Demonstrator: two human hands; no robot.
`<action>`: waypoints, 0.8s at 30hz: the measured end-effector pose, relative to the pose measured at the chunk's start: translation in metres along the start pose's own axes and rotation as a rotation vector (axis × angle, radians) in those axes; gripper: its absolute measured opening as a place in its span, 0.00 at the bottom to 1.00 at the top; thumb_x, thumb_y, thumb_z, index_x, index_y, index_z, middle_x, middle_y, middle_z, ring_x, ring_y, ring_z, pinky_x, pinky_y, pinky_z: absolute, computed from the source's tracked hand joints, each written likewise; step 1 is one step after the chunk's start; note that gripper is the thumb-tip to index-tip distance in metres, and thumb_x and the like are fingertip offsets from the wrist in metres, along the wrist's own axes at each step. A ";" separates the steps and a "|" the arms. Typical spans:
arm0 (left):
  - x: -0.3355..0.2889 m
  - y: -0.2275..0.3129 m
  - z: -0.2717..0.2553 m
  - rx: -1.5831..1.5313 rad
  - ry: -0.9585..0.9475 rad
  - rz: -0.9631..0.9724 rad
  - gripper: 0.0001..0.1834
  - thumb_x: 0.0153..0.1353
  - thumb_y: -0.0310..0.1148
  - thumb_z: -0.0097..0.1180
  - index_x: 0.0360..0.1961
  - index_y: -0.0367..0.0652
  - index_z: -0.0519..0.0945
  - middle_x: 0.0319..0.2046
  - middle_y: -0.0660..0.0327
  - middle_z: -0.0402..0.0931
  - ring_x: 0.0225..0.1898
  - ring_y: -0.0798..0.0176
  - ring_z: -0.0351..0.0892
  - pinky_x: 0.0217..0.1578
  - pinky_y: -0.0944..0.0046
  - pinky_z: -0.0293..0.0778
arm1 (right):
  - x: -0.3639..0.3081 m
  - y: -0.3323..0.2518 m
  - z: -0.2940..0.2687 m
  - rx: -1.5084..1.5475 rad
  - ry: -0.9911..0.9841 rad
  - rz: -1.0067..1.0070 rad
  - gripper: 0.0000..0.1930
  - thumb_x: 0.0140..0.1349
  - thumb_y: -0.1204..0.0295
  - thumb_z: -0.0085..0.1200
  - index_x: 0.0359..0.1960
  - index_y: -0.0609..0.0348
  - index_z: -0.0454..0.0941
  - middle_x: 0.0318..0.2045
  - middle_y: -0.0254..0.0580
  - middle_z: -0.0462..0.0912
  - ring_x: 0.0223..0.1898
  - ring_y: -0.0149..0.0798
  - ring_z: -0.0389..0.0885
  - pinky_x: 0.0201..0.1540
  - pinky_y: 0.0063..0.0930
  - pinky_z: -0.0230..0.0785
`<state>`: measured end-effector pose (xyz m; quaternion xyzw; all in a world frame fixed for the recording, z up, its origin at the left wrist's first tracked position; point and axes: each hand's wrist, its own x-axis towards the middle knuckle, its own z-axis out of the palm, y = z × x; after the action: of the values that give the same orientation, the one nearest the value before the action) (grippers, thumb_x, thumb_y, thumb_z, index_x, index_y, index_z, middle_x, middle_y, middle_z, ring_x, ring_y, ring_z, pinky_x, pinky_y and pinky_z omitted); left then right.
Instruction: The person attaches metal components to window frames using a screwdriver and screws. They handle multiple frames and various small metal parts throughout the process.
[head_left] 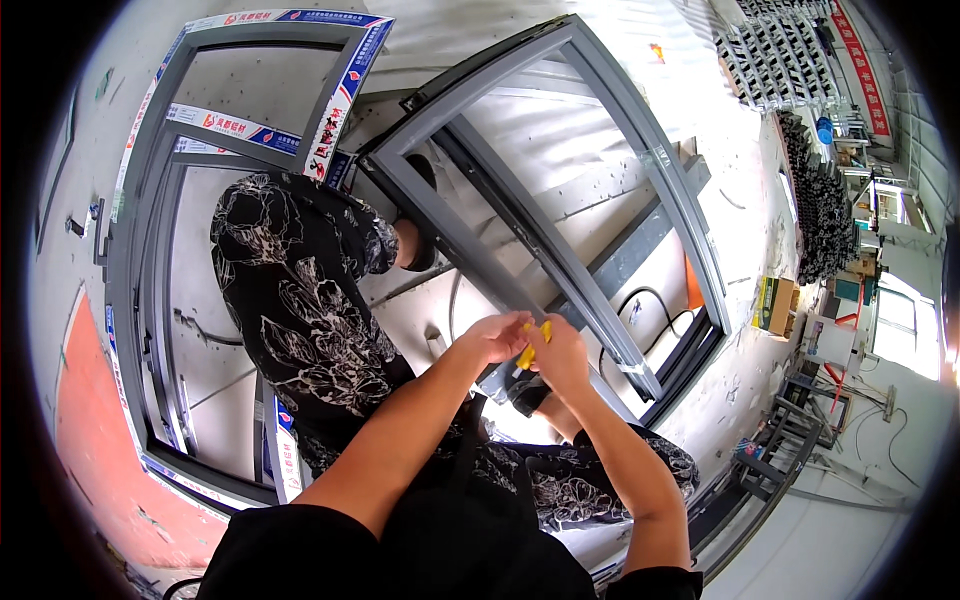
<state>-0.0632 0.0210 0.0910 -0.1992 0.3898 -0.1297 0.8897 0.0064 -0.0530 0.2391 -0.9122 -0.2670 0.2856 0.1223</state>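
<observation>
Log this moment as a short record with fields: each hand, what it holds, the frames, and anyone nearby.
left hand: left hand, fingers closed on the small yellow object
right hand: right hand, pinching the same yellow object from the other side
object detail: too small to tell its kind
below hands: grey window frame, lying tilted
further left: second grey frame with printed protective tape
nearby person: a person in black floral clothing, close by the frames
floor: pale concrete, red patch at left

floor: pale concrete (600, 30) (orange patch (95, 450) at left) | far right: bright window (905, 335) | racks of metal profiles (780, 60)
</observation>
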 end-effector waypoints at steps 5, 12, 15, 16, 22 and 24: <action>-0.002 0.002 0.016 -0.030 0.179 0.044 0.08 0.66 0.30 0.51 0.39 0.38 0.79 0.36 0.59 0.79 0.36 0.63 0.80 0.37 0.65 0.81 | 0.013 0.005 -0.008 1.262 -0.326 0.820 0.22 0.67 0.56 0.45 0.47 0.66 0.72 0.22 0.49 0.80 0.17 0.34 0.78 0.15 0.20 0.69; -0.015 0.004 0.033 -0.016 0.268 0.038 0.07 0.65 0.33 0.55 0.35 0.41 0.78 0.27 0.64 0.78 0.27 0.69 0.76 0.26 0.73 0.72 | -0.028 -0.031 -0.050 -0.345 0.167 -0.293 0.21 0.59 0.70 0.54 0.55 0.56 0.71 0.37 0.42 0.81 0.34 0.41 0.80 0.35 0.30 0.73; -0.012 0.004 0.028 -0.049 0.216 0.020 0.07 0.64 0.33 0.56 0.33 0.41 0.77 0.26 0.64 0.77 0.26 0.70 0.75 0.24 0.73 0.71 | -0.019 -0.036 -0.055 -0.557 0.179 -0.621 0.24 0.54 0.73 0.53 0.56 0.54 0.72 0.44 0.41 0.78 0.43 0.45 0.76 0.41 0.32 0.72; -0.010 0.003 0.026 -0.048 0.213 0.016 0.07 0.64 0.33 0.56 0.33 0.41 0.77 0.26 0.64 0.77 0.26 0.70 0.75 0.24 0.73 0.71 | -0.016 -0.032 -0.053 -0.689 0.177 -0.768 0.24 0.53 0.73 0.53 0.55 0.53 0.72 0.44 0.41 0.78 0.44 0.44 0.76 0.41 0.32 0.72; -0.003 -0.004 0.023 -0.007 0.217 0.033 0.09 0.64 0.36 0.57 0.34 0.40 0.77 0.24 0.63 0.76 0.23 0.69 0.73 0.22 0.75 0.71 | 0.006 -0.010 -0.020 -0.131 0.028 -0.024 0.13 0.62 0.69 0.51 0.46 0.61 0.72 0.31 0.44 0.81 0.32 0.45 0.83 0.31 0.31 0.76; 0.002 -0.006 0.014 0.082 0.173 0.060 0.12 0.64 0.38 0.56 0.36 0.38 0.77 0.28 0.60 0.77 0.28 0.68 0.76 0.27 0.73 0.74 | 0.016 0.001 -0.011 0.510 -0.077 0.273 0.13 0.65 0.67 0.49 0.46 0.62 0.71 0.28 0.44 0.81 0.27 0.42 0.82 0.28 0.28 0.76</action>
<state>-0.0519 0.0186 0.1007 -0.1388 0.4652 -0.1356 0.8637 0.0237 -0.0457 0.2402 -0.8681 -0.0656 0.3916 0.2978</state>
